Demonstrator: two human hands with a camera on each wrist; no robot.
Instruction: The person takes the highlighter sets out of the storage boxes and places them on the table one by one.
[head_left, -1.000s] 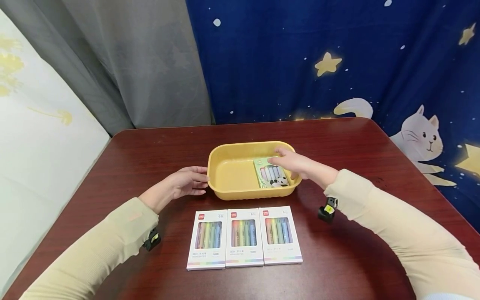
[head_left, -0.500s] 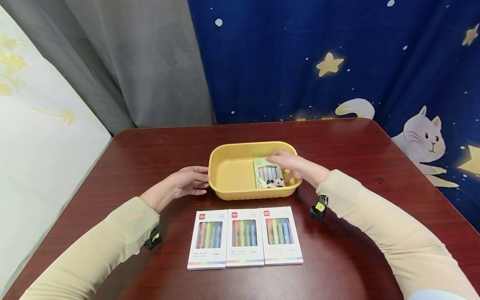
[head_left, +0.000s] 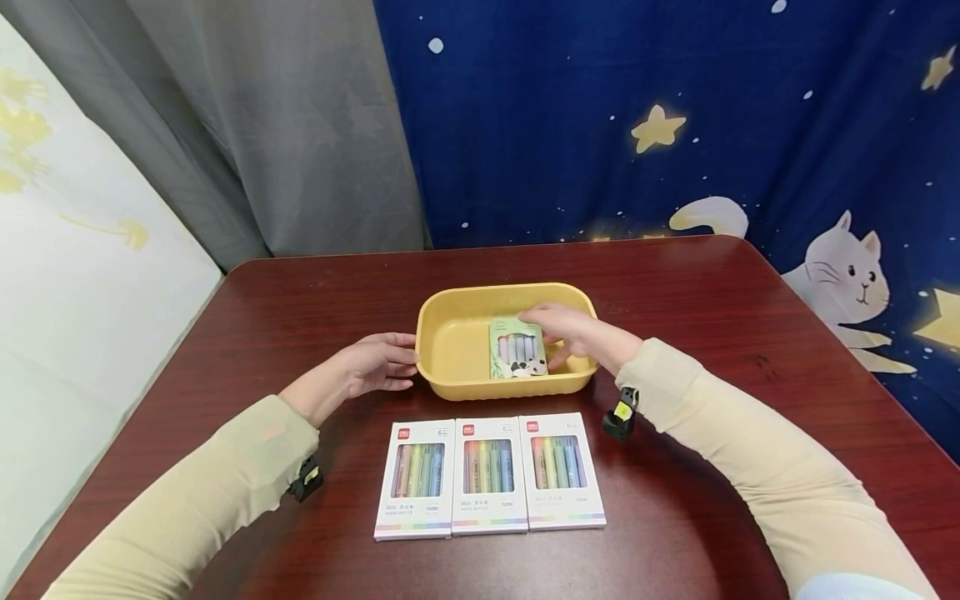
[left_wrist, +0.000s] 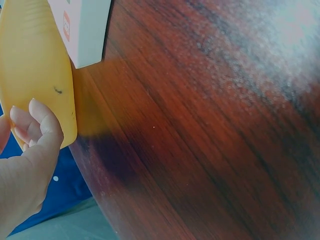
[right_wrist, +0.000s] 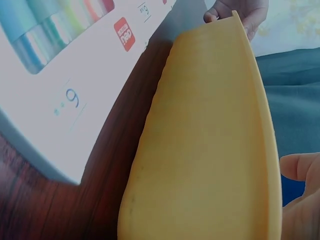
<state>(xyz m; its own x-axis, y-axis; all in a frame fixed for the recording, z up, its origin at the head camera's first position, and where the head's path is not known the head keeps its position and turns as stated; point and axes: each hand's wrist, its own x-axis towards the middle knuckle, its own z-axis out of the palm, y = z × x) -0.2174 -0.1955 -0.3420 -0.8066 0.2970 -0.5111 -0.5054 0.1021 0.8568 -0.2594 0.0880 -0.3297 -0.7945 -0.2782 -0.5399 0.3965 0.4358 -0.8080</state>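
In the head view a yellow plastic basket (head_left: 461, 390) stands mid-table. Inside it, right of centre, lies a green box of pens (head_left: 517, 348) with pandas printed on it. My right hand (head_left: 573, 329) reaches over the basket's right end. Its fingertips are at the box's far right corner and the thumb is by its right side. My left hand (head_left: 375, 362) rests loosely extended fingers against the basket's left end. Three white highlighter boxes, left (head_left: 414, 479), middle (head_left: 490, 475) and right (head_left: 562, 471), lie side by side in front of the basket.
The dark red wooden table (head_left: 300, 300) ends at a rounded far edge. Behind it hang a grey curtain (head_left: 315, 125) and a blue star-patterned curtain (head_left: 525, 108). A white patterned cloth (head_left: 90, 275) borders the left side.
My right hand has moved left and down onto the panda box, which has slid left along the basket floor and straightened. My left hand has stayed at the basket's left end.
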